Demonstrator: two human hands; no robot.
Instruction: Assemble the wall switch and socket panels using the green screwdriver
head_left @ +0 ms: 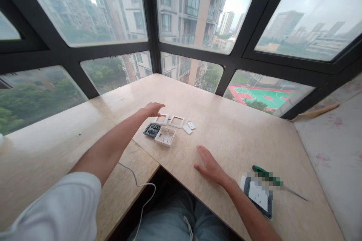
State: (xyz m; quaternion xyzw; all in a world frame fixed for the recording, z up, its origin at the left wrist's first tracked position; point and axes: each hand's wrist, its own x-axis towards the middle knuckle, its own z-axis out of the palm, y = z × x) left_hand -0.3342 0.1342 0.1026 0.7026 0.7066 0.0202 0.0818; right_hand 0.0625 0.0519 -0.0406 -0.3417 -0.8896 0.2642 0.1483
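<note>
My left hand (154, 109) reaches out over the far left of a group of parts, its fingers stretched and its thumb beside a white square frame (162, 123). Whether it touches that frame is hard to tell. A second white frame (177, 126) lies just right of it, then two small white plates (187, 129). Nearer to me are a black socket module (152, 130) and an open white wall box (164, 143), side by side. My right hand (209, 163) rests on the tabletop with fingers extended, holding nothing, to the right of the box.
A screwdriver (263, 173) with a green handle lies at the right, partly blurred out. Beside it is a dark-framed tray (269, 211) with small pieces on a white surface. A white cable (154, 192) hangs over the table edge (151, 160). Windows line the far side.
</note>
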